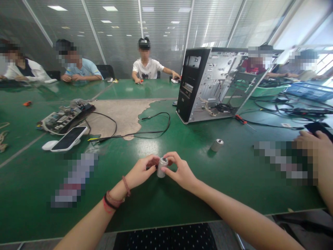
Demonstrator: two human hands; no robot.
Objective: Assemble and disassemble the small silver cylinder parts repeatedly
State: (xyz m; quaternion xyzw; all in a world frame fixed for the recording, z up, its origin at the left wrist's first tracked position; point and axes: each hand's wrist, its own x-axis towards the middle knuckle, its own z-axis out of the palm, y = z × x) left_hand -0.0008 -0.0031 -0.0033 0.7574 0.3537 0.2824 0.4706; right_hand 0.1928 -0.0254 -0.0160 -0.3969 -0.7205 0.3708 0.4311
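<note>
A small silver can [161, 169] stands upright on the green table in front of me. My right hand [182, 172] grips its right side, the thumb low on the front and the fingers up by the rim. From the other side, my left hand [143, 170] closes its fingertips and thumb against the can. Its wrist wears reddish and dark bands. A dark spot shows on the can's top, too small to make out. Farther right, a second silver can [216, 145] stands apart from both hands.
Behind the cans is an opened computer case [195, 86], with a red screwdriver [241, 119] beside it. A black cable [156, 132], a phone [69, 139] and a circuit assembly [67, 116] lie left. Baskets [270, 91] stand far right. A neighbour's hand [313, 142] holds a dark object.
</note>
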